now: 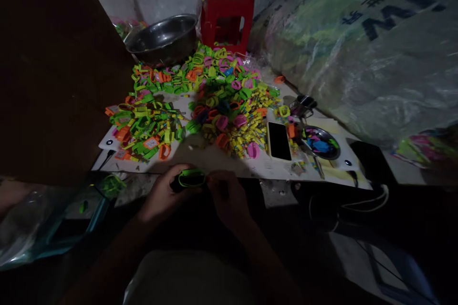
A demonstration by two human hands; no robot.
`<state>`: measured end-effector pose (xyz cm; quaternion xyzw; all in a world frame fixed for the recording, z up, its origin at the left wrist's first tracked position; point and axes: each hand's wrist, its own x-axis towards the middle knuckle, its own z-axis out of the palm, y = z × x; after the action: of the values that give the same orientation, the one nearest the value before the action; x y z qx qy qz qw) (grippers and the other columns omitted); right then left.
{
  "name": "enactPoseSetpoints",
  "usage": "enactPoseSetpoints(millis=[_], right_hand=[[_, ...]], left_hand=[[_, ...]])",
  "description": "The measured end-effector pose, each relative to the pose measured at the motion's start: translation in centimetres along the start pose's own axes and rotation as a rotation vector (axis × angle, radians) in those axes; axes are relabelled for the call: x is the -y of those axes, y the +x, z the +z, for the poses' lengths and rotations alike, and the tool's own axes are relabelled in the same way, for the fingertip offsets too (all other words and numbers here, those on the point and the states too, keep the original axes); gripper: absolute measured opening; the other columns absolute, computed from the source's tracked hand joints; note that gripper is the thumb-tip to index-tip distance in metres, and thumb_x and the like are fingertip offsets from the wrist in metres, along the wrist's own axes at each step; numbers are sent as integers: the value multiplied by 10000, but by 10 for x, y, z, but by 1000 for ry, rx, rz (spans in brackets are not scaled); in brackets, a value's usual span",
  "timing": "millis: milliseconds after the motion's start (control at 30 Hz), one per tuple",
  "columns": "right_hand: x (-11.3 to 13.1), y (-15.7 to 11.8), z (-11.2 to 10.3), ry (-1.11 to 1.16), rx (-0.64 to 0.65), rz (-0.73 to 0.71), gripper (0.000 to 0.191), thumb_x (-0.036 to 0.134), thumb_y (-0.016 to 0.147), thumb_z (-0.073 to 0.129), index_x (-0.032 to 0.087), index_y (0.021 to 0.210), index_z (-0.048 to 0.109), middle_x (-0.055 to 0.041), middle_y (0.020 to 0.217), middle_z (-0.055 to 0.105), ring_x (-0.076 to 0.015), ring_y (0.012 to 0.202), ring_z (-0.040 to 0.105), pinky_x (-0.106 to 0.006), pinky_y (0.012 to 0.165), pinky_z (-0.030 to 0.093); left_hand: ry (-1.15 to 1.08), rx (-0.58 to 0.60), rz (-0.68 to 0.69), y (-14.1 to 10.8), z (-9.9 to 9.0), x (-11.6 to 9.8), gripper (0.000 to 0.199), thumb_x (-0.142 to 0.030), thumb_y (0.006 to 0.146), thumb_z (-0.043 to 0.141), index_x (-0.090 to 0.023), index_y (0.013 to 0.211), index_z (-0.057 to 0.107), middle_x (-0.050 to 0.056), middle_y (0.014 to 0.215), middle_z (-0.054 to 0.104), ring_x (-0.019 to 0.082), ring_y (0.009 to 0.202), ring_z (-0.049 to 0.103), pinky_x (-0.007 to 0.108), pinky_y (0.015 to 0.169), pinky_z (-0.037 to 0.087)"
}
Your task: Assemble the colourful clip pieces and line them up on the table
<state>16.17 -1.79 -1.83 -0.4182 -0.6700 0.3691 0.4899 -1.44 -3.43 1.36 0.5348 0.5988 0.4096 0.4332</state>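
Note:
Just past the table's front edge, my left hand is closed around a bright green looped band, which looks like a plastic toy watch. My right hand is at the band's right end, its fingers bent together in a pinch. Deep shadow hides what those fingertips grip. Beyond my hands lies a heap of green, orange and pink toy watches. To its right is a pile of small yellow and blue pieces, with more toy watches mixed in.
A phone lies right of the piles, beside a metal bowl of coloured pieces. Behind stand a steel basin and a red stool. A large plastic sack bulges at right; a dark brown panel blocks the left.

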Motion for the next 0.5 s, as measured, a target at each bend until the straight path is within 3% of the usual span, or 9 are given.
enactPoseSetpoints(millis=[167, 500], right_hand=[[-3, -2, -1, -14, -66, -11, 64, 186, 881, 573, 235, 916, 551, -29, 958, 646, -145, 862, 629, -267, 721, 495], [-4, -1, -4, -108, -64, -73, 82, 171, 867, 605, 243, 897, 578, -12, 945, 661, -137, 869, 637, -270, 760, 497]], left_hand=[[-39, 35, -34, 2, 3, 3, 417, -278, 670, 778, -196, 1046, 616, 25, 1031, 690, 168, 954, 645, 241, 831, 510], [-12, 21, -49, 6, 7, 3, 417, -300, 664, 784, -192, 1037, 632, 25, 1009, 696, 176, 936, 647, 248, 820, 506]])
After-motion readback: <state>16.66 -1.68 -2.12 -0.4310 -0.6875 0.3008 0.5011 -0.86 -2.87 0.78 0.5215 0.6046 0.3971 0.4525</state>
